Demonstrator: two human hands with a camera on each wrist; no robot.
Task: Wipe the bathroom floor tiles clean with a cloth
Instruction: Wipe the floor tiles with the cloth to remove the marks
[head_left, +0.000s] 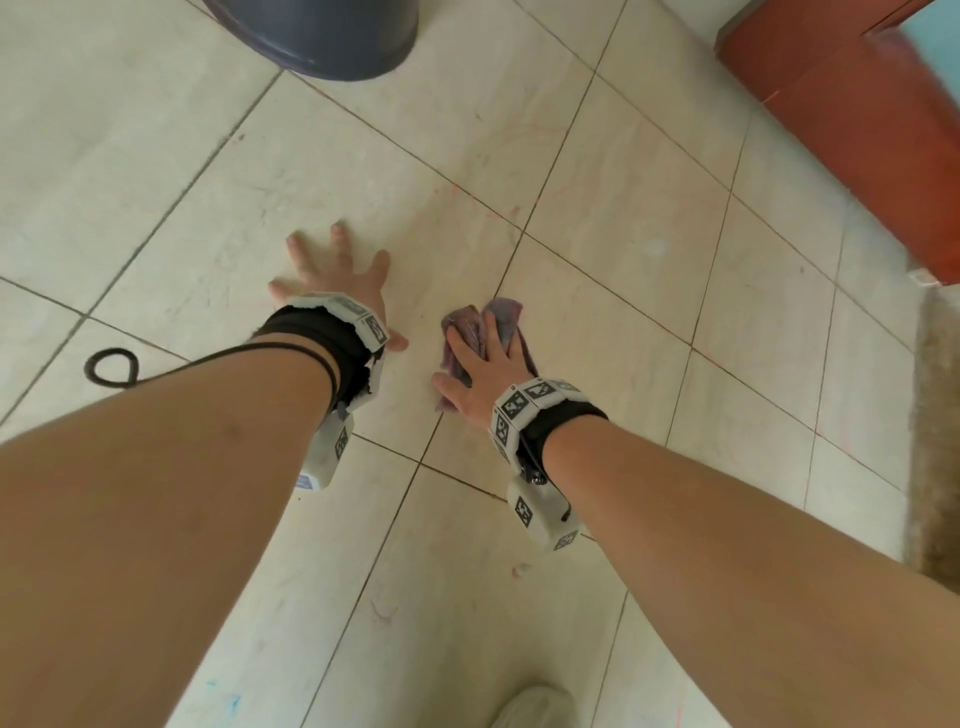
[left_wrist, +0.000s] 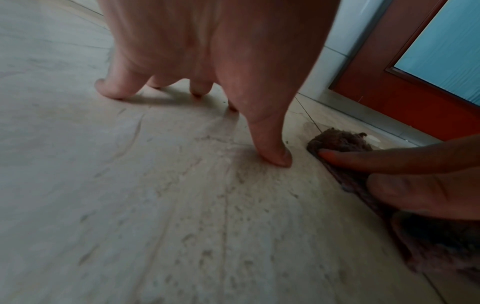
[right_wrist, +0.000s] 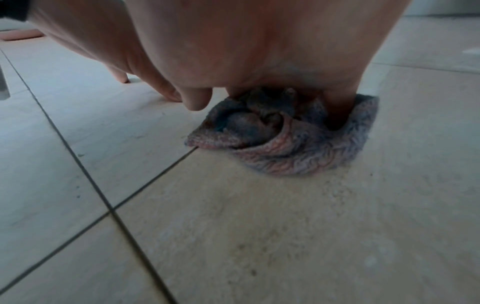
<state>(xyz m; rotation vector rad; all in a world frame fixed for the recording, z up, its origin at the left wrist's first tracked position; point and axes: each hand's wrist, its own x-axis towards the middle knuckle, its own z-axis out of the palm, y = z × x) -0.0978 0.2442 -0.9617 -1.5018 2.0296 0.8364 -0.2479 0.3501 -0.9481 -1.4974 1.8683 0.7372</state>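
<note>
Two bare forearms reach down to a floor (head_left: 613, 218) of pale beige tiles with dark grout lines. The left hand (head_left: 340, 280) lies flat on a tile, its fingers (head_left: 298, 254) straight and spread apart, holding nothing; in the left wrist view the fingertips (left_wrist: 275, 156) press on the tile surface. Just beside it, the right hand (head_left: 485, 369) presses down on the cloth (head_left: 501, 312) — a crumpled, purplish terry rag that sits bunched on the floor close to a crossing of grout lines. The right fingers (right_wrist: 337, 115) stay fairly straight and slightly parted, sinking into the folds of the cloth (right_wrist: 285, 144) rather than closing round it; the thumb (right_wrist: 194, 98) sticks out to the side, and whether it touches the rag cannot be told. Each wrist carries a black strap with a white block bearing square printed markers (head_left: 524, 410). A thin black cord (head_left: 111, 366) loops on the tiles to the left of the left forearm. The dark grey base of a round bucket (head_left: 322, 36) stands at the far edge — well apart from both hands. A reddish-brown door (head_left: 852, 114) with a pale blue pane fills the far right corner. Faint pink and blue scribbles (head_left: 382, 608) mark the nearer tiles.
</note>
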